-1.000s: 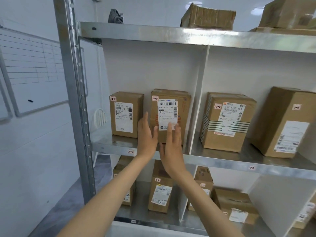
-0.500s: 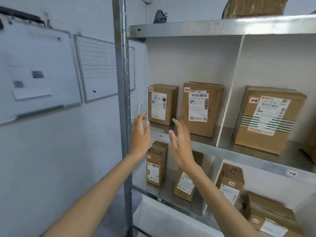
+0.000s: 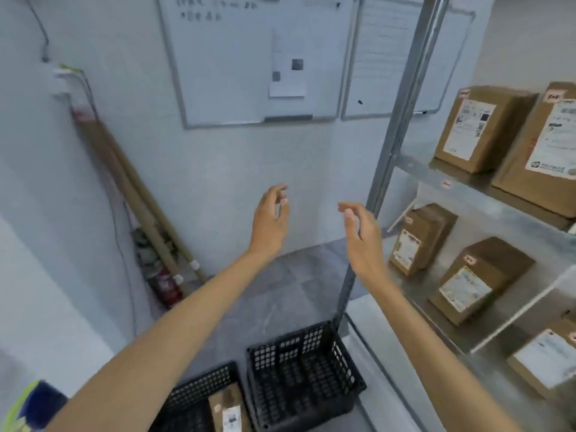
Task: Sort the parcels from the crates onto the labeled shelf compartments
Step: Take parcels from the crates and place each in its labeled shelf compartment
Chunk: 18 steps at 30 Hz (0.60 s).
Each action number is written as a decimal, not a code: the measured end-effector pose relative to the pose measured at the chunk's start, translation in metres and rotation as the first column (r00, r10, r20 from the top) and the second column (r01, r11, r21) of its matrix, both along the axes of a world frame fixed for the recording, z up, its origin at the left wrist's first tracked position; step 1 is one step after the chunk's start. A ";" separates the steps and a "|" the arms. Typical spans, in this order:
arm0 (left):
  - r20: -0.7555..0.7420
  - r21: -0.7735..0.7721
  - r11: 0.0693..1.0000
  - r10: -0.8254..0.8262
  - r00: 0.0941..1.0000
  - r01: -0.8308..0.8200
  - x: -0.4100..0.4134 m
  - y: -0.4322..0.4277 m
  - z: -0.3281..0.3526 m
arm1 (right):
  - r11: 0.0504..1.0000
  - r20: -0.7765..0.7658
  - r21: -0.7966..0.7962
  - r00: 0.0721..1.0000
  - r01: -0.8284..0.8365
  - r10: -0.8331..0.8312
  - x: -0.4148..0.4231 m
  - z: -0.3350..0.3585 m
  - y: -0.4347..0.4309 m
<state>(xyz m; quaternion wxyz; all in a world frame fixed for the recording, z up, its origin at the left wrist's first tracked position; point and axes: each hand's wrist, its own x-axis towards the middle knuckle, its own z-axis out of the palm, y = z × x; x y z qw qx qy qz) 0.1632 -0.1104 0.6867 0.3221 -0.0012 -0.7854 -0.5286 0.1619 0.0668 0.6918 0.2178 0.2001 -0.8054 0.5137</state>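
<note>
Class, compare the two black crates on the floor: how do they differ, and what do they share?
The left crate holds a brown parcel; the right crate shows none. The right crate stands beside the shelf post; the left crate sits farther from it. Both are black with mesh walls.

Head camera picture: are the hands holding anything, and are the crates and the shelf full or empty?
left hand: open, fingers loosely curled, holding nothing
right hand: open, holding nothing
left crate: one parcel lying in it, label up
right crate: no parcel seen inside
shelf: holds boxes standing up, labels facing out
</note>
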 end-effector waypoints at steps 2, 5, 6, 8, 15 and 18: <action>0.040 -0.012 0.998 0.060 0.997 -0.060 0.031 -0.028 -0.010 | 0.996 0.058 0.020 0.995 -0.085 0.084 0.017 -0.016 -0.023; 0.088 -0.015 0.988 0.153 0.984 -0.152 0.072 -0.066 -0.024 | 0.975 0.130 0.061 0.970 -0.214 0.205 0.038 -0.039 -0.057; 0.099 -0.015 0.985 0.175 0.980 -0.174 0.084 -0.077 -0.030 | 0.966 0.149 0.073 0.960 -0.249 0.236 0.045 -0.046 -0.068; 0.118 -0.003 0.979 0.203 0.972 -0.204 0.108 -0.097 -0.042 | 0.946 0.191 0.088 0.937 -0.312 0.291 0.057 -0.060 -0.089; 0.234 0.029 0.949 0.298 0.926 -0.313 0.157 -0.162 -0.104 | 0.884 0.354 0.174 0.865 -0.434 0.355 0.086 -0.117 -0.149; 0.327 0.041 0.943 0.299 0.896 -0.329 0.171 -0.186 -0.140 | 0.856 0.446 0.208 0.824 -0.474 0.348 0.095 -0.144 -0.171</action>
